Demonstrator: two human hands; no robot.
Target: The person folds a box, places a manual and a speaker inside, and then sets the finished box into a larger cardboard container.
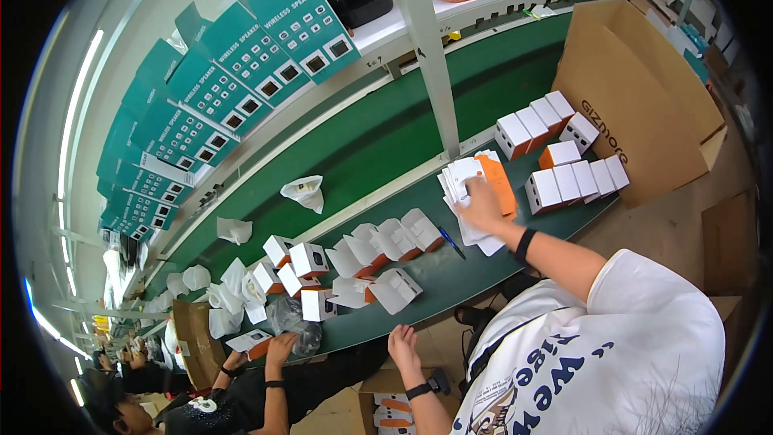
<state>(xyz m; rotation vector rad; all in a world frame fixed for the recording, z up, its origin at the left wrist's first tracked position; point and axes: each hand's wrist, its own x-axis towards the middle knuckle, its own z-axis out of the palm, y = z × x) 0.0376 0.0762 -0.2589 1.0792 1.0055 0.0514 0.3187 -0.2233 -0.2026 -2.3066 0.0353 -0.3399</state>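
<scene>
My right hand [483, 208] reaches onto a stack of flattened white-and-orange cartons [495, 243], its fingers bent and closed on a top white one. Bare and half-curled, my left hand [403, 344] hovers off the bench's near edge with its fingers apart and nothing in it. Between the two hands lies a blue pen [452, 242]. Left of the pen stand several open-topped small boxes [394, 238], white above and orange below. More small white boxes [545, 189] are lined up to the right of the stack.
A big brown carton [636, 89] stands behind the right-hand boxes. Teal printed boxes [282, 32] line the upper shelf. Wrapped white items [304, 192] sit on the green belt. A co-worker's hands [278, 350] hold a small box by a grey plastic bag [294, 324]. Below is a carton of boxes [393, 411].
</scene>
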